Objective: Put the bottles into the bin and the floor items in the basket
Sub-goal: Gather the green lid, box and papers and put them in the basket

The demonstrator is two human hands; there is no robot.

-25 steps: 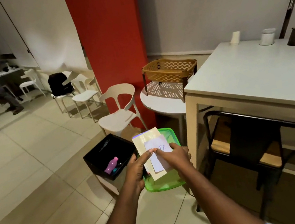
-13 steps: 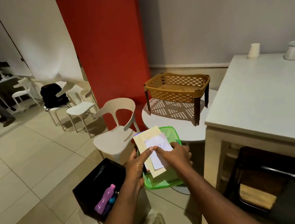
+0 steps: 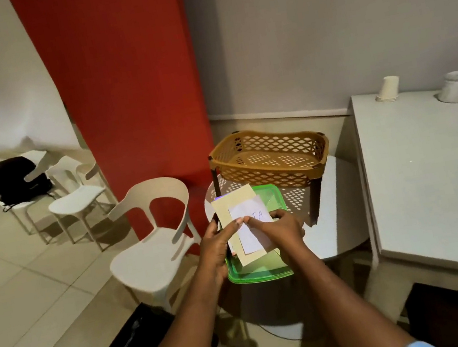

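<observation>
While both my hands hold the pile, I can read only "TA" on the white paper (image 3: 251, 230); my thumbs cover the part beside it. My left hand (image 3: 219, 245) grips the left side of the green tub (image 3: 261, 268), thumb pressed on the tan card (image 3: 233, 206) lying on top. My right hand (image 3: 280, 230) pinches the white paper and holds the pile's right side. What is inside the tub is hidden. The brown basket (image 3: 270, 163) stands at the far edge of the round table (image 3: 336, 215), just past the pile. The black bin (image 3: 134, 337) sits on the floor under my left arm, too dark to see into.
</observation>
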